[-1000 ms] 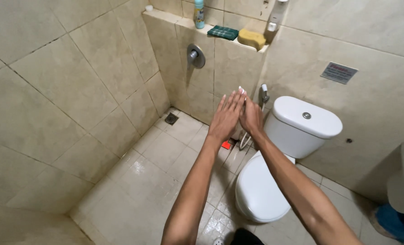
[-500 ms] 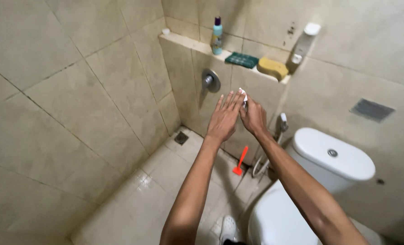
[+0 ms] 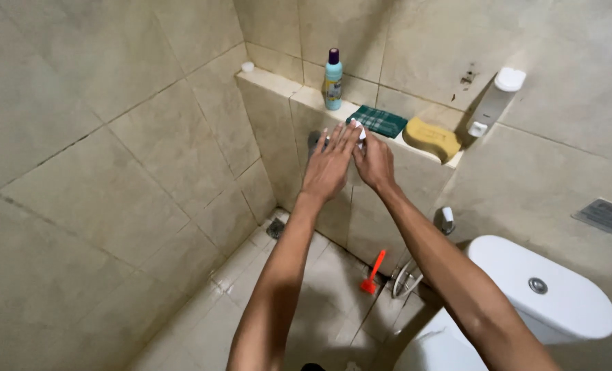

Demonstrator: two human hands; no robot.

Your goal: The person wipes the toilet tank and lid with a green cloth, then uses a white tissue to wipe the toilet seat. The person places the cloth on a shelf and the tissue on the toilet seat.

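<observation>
Both my arms reach out in front of me toward a tiled ledge (image 3: 282,86). My left hand (image 3: 328,163) is flat with its fingers together, pressed against my right hand (image 3: 374,161). A small white thing (image 3: 358,128) shows at the fingertips between the two hands; what it is I cannot tell. Just beyond the fingers, a folded green checked cloth (image 3: 378,121) lies on the ledge. A yellow sponge (image 3: 431,138) sits right of the cloth. A light blue bottle with a purple cap (image 3: 332,81) stands left of it.
A white bottle (image 3: 494,103) leans against the wall at the ledge's right end. A white toilet with its tank (image 3: 546,292) is at lower right. An orange brush (image 3: 373,272) and a spray hose (image 3: 405,275) lie by the tiled floor. Tiled walls close in on the left.
The view has risen and moved closer to the ledge. My joined hands have gone up from in front of the toilet to the ledge's edge by the green cloth.
</observation>
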